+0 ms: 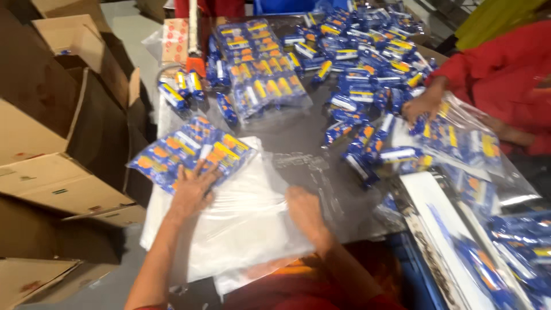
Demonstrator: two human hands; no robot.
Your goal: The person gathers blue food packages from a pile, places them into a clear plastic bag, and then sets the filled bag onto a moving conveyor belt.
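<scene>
While my left hand lies flat with the fingers spread, its fingertips press on the near edge of a filled bag of blue and yellow packets, which rests on the table at the far left corner of a stack of clear plastic bags. That hand grips nothing; it only holds the filled bag down. My right hand sits on the right edge of the same stack, fingers curled down onto the top sheet, and it seems to pinch the plastic, though the blur keeps me from being sure. The stack lies flat in front of me, hanging a little over the near edge of the table.

Farther back, a second filled bag lies on the table, with loose blue packets heaped behind and to the right of it. Across on the right, another person in a red sleeve has a hand at the mouth of a clear bag partly filled with packets. Open cardboard boxes stand on the floor to my left, just beside the table.
</scene>
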